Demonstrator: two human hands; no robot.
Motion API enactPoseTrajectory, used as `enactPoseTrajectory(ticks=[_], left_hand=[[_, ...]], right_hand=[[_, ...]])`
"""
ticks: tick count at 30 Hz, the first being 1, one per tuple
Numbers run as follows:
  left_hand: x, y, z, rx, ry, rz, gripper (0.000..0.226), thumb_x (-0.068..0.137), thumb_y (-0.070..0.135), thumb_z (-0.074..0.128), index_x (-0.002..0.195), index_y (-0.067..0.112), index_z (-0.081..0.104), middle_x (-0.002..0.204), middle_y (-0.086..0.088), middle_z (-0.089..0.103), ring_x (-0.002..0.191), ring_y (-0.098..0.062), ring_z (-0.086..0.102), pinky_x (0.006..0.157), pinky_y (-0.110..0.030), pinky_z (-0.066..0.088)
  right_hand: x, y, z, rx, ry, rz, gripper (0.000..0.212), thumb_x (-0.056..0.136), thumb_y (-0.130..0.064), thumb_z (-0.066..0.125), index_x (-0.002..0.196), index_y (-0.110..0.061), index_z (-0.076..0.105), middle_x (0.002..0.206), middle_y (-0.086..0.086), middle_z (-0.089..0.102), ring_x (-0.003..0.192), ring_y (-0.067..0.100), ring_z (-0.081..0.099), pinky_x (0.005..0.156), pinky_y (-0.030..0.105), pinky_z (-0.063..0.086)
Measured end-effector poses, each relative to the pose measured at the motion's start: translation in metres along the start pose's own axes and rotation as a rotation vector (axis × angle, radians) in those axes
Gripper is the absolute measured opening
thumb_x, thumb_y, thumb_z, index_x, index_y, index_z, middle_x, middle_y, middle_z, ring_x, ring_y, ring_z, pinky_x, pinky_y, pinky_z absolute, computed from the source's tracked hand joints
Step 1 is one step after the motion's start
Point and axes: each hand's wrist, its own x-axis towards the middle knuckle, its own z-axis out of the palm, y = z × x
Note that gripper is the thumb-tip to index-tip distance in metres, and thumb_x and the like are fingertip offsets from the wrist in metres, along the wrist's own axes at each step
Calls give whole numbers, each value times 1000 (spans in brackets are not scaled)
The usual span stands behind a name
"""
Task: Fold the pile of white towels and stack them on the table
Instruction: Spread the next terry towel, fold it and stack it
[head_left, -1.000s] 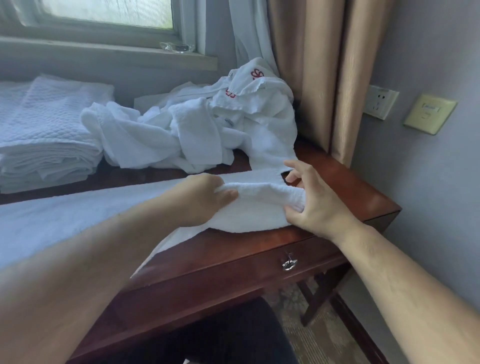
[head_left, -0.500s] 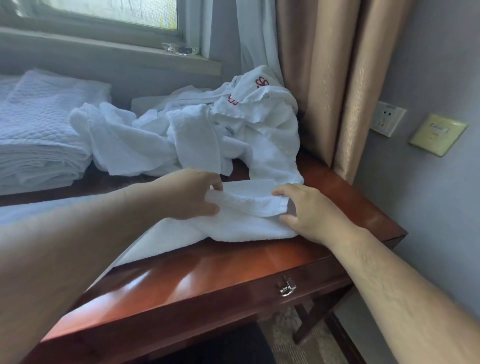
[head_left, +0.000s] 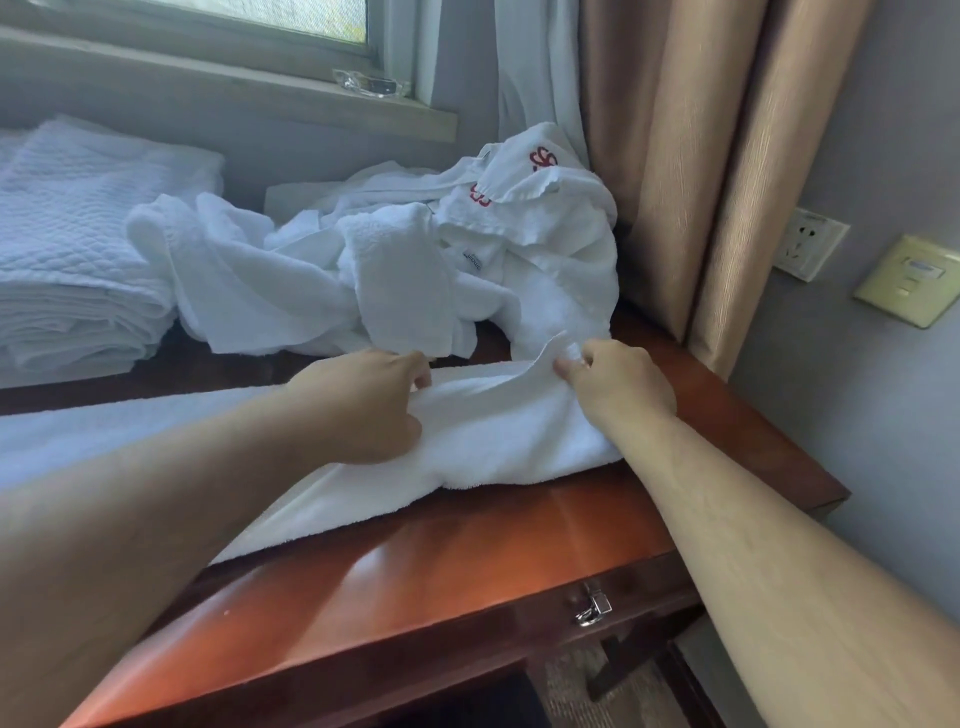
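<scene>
On the wooden table (head_left: 467, 561), a white towel (head_left: 498, 436) lies stretched across the near part, the left hand (head_left: 363, 405) gripping its folded edge and the right hand (head_left: 618, 384) pinching its far corner, with the crumpled pile of towels (head_left: 374, 270) just behind.
</scene>
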Motion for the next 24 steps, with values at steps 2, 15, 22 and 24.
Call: enactPoseTrajectory(ticks=[2, 15, 22, 24], left_hand=[[-4, -9, 3, -4, 12, -22, 45, 84, 37, 58, 126, 37, 44, 102, 16, 50, 93, -15, 50, 71, -32, 44], [-135, -83, 0, -54, 177, -194, 49, 80, 36, 62, 120, 44, 36, 96, 23, 42, 85, -4, 48, 69, -30, 42], [-184, -114, -10, -107, 215, -336, 49, 80, 25, 63, 124, 36, 45, 103, 19, 49, 98, -13, 48, 79, -32, 40], [-180, -114, -12, -113, 224, -322, 47, 82, 22, 62, 125, 33, 48, 103, 17, 51, 97, -12, 47, 78, -30, 37]], right_hand=[[-9, -9, 3, -101, 135, -36, 27, 96, -45, 58, 99, -18, 57, 100, 1, 61, 93, 27, 60, 76, 40, 48], [-73, -56, 38, -8, 3, -361, 24, 101, -28, 46, 95, -11, 62, 92, 2, 57, 94, 20, 51, 78, 37, 48], [-106, -112, 41, -199, -75, -519, 38, 98, -24, 41, 131, -21, 59, 122, 6, 59, 117, 29, 49, 96, 44, 43], [-128, -150, 47, -22, -162, -651, 38, 97, -21, 44, 131, -20, 62, 127, 4, 60, 121, 28, 49, 101, 44, 42]])
